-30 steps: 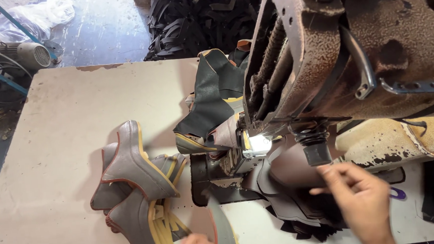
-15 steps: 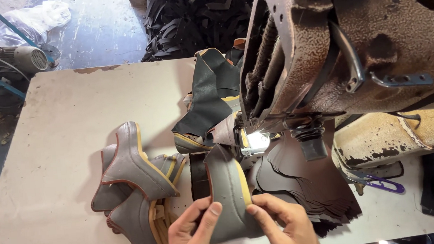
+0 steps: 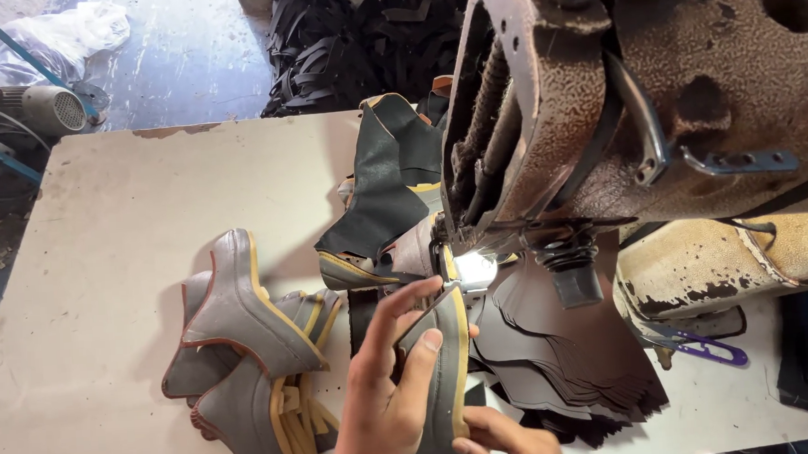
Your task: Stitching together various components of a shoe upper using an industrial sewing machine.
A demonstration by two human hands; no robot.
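Under machine head (image 3: 599, 88): shoe piece (image 3: 444, 372), both hands.

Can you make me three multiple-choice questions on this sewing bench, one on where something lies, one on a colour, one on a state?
1. Where do the scissors lie?
A. on the table, right of the leather stack
B. on the floor by the motor
C. in the left hand

2. What colour is the trim on the grey piece?
A. red
B. yellow
C. white

3. How is the grey piece handled?
A. lying untouched
B. held by both hands at the machine
C. hanging from the machine arm

Answers:
1 A, the purple-handled scissors rest on the table under the machine arm.
2 B, a yellow strip runs down its edge.
3 B, the left hand has a grip on it from the left and the right hand pinches its lower end.
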